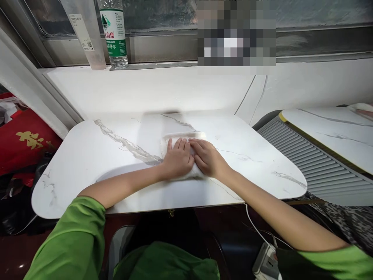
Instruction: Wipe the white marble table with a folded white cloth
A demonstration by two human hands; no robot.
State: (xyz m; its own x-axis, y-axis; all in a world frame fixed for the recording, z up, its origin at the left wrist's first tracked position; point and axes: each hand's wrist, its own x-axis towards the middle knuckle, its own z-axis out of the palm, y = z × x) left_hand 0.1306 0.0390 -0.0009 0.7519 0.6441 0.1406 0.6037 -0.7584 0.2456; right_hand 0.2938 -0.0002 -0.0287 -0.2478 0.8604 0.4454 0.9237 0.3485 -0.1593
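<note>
A white cloth (166,144) lies on the white marble-patterned table (110,155), near its middle. My left hand (178,158) rests flat on the cloth with its fingers stretched forward. Touching it on the right is my right hand (205,157), whose fingers are pressed together over the cloth's right part. The cloth's edges show behind the hands and below them, slightly blurred.
On the window ledge stand a labelled water bottle (113,35) and a clear plastic cup (86,37). A red bag (29,140) is at the left. A ribbed panel and another marble-patterned top (329,128) are at the right. A power strip (266,262) hangs below the table.
</note>
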